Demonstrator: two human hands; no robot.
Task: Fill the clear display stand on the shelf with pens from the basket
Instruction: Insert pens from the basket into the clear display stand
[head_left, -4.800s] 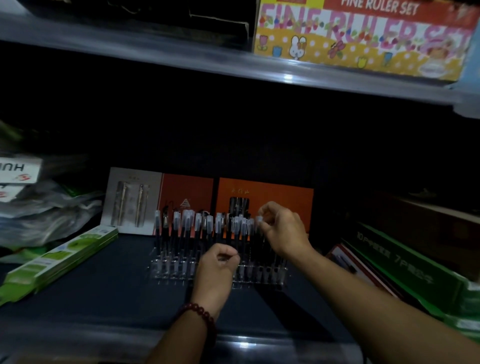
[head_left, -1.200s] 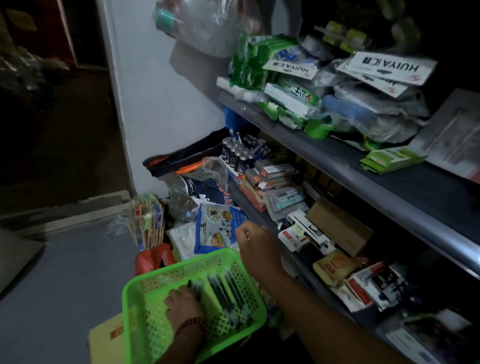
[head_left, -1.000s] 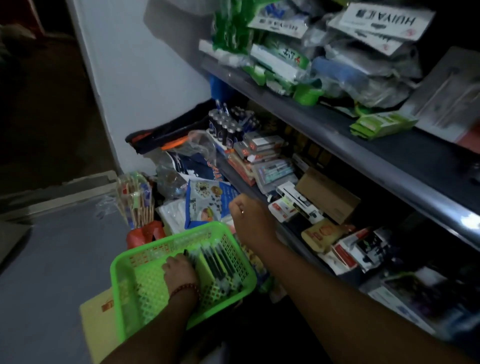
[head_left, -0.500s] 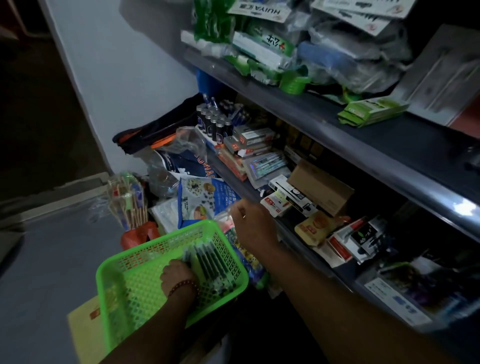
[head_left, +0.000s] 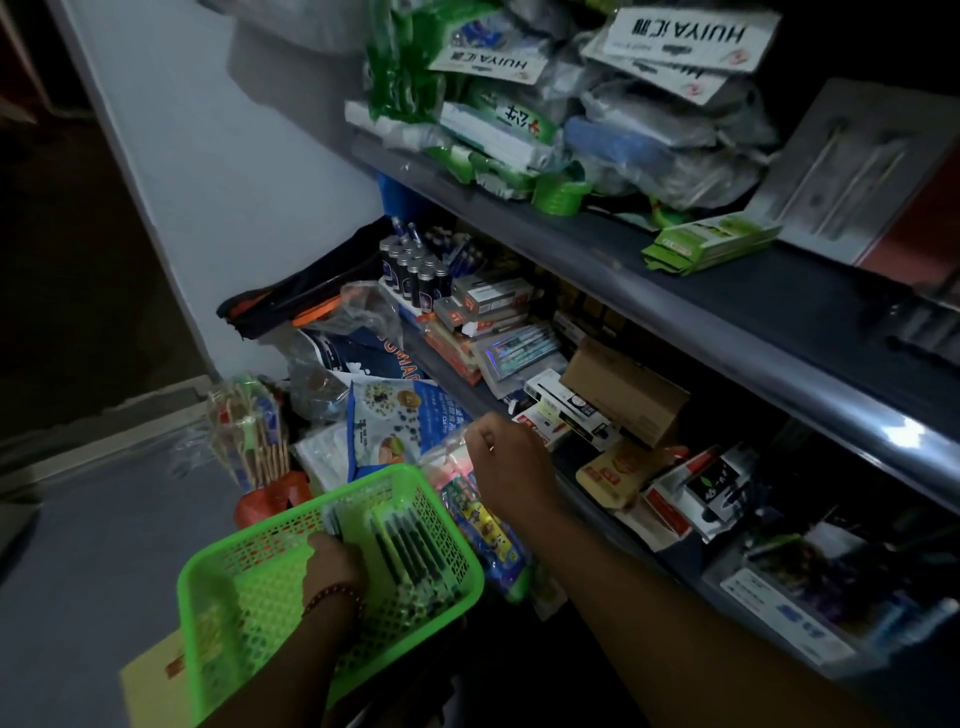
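Note:
A bright green plastic basket (head_left: 223, 577) sits low at the left on a yellow carton. Several dark pens (head_left: 410, 540) lie side by side in its right half. My left hand (head_left: 332, 564), with a bead bracelet on the wrist, is inside the basket, its fingers curled down onto a bunch of pens at the far side. My right hand (head_left: 511, 462) hovers above the basket's far right corner, fingers loosely curled, with nothing seen in it. The upper shelf (head_left: 779, 291) runs off to the right. I cannot make out the clear display stand in the dark there.
Flat green boxes (head_left: 711, 241) and bagged stationery (head_left: 519, 124) crowd the upper shelf. The lower shelf holds pen boxes, a brown carton (head_left: 623, 389) and small bottles (head_left: 415, 270). A blue packet (head_left: 400, 421) and a red holder of sticks (head_left: 260, 447) stand behind the basket.
I have turned from the display stand on the shelf down to the basket. Over the last second my left hand has stayed among the pens and my right hand has hovered near the basket's corner.

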